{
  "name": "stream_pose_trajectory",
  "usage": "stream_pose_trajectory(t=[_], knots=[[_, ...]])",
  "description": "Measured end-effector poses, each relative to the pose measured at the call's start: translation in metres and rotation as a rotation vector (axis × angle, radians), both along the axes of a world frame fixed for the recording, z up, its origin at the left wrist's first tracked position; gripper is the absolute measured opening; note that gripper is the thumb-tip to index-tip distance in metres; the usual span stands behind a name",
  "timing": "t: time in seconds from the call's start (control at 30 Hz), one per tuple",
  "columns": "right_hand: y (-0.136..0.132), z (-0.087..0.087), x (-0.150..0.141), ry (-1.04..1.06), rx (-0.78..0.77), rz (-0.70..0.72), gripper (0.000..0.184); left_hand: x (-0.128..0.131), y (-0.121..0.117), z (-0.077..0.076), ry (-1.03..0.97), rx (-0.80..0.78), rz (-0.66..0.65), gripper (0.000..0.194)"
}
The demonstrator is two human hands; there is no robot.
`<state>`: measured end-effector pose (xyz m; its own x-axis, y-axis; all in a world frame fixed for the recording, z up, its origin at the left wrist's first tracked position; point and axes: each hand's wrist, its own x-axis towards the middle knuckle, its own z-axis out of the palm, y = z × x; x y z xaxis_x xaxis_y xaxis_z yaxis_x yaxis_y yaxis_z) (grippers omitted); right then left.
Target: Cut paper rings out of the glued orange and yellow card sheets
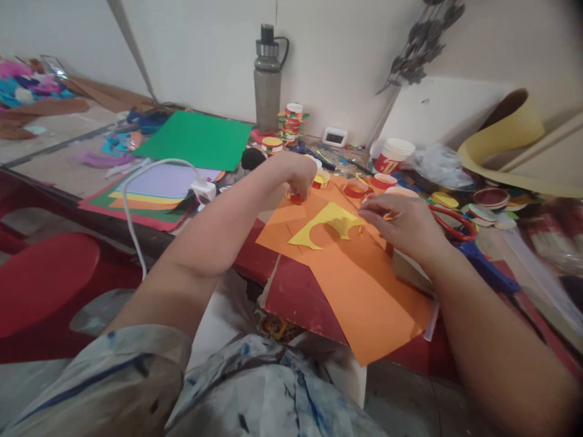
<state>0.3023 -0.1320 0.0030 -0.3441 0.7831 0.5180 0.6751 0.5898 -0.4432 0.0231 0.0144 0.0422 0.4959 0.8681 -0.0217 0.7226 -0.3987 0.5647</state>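
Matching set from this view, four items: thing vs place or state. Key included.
1. Yellow paper
2. Bottle
3. Bright green sheet
4. White cable

A. Upright near the wall
B. Hanging past the table edge
C. On orange paper, rounded piece cut out
D. Lying flat, left of the bottle

Pairs: 1-C, 2-A, 3-D, 4-B
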Motion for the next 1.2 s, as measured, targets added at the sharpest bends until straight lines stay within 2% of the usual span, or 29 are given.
stream_pose_trajectory(t=[0.07, 0.1, 0.17, 0.23, 0.3, 0.37, 0.43, 0.53, 0.7, 0.87, 0.97, 1.03, 1.13, 1.2], knots=[[0.002, -0.002, 0.001, 0.087, 0.031, -0.062, 0.024, 0.002, -0.012, 0.012, -0.037, -0.033, -0.03, 0.03], [0.003, -0.004, 0.002, 0.135, 0.049, -0.095, 0.024, 0.005, -0.017, 0.017, -0.142, -0.04, 0.0, 0.028], [0.007, -0.009, 0.003, 0.207, 0.073, -0.14, 0.043, 0.013, -0.026, 0.021, -0.375, -0.118, 0.033, 0.024], [0.011, -0.015, 0.004, 0.233, 0.068, -0.152, 0.07, 0.023, -0.032, 0.019, -0.566, -0.248, 0.003, 0.023], [0.015, -0.022, 0.003, 0.24, 0.038, -0.141, 0.09, 0.033, -0.035, 0.013, -0.665, -0.376, -0.078, 0.026], [0.019, -0.028, 0.001, 0.247, 0.002, -0.131, 0.1, 0.04, -0.038, 0.008, -0.69, -0.456, -0.135, 0.032], [0.021, -0.033, -0.001, 0.253, -0.035, -0.127, 0.098, 0.045, -0.042, 0.004, -0.692, -0.479, -0.127, 0.037], [0.024, -0.036, -0.001, 0.266, -0.102, -0.119, 0.084, 0.047, -0.045, 0.002, -0.682, -0.486, -0.081, 0.04], [0.023, -0.035, 0.0, 0.278, -0.153, -0.112, 0.066, 0.046, -0.043, -0.001, -0.679, -0.545, -0.133, 0.04], [0.024, -0.035, -0.003, 0.345, -0.18, -0.1, 0.076, 0.046, -0.04, -0.006, -0.733, -0.582, -0.145, 0.042], [0.027, -0.038, -0.004, 0.351, -0.23, -0.045, 0.075, 0.044, -0.038, -0.009, -0.744, -0.639, -0.196, 0.041], [0.028, -0.041, -0.002, 0.325, -0.218, -0.038, 0.072, 0.042, -0.035, -0.011, -0.68, -0.68, -0.217, 0.039], [0.026, -0.041, 0.001, 0.249, -0.174, -0.085, 0.071, 0.039, -0.026, -0.016, -0.612, -0.624, -0.111, 0.039], [0.023, -0.039, 0.003, 0.172, -0.141, -0.121, 0.07, 0.04, -0.019, -0.021, -0.67, -0.518, 0.012, 0.039]])
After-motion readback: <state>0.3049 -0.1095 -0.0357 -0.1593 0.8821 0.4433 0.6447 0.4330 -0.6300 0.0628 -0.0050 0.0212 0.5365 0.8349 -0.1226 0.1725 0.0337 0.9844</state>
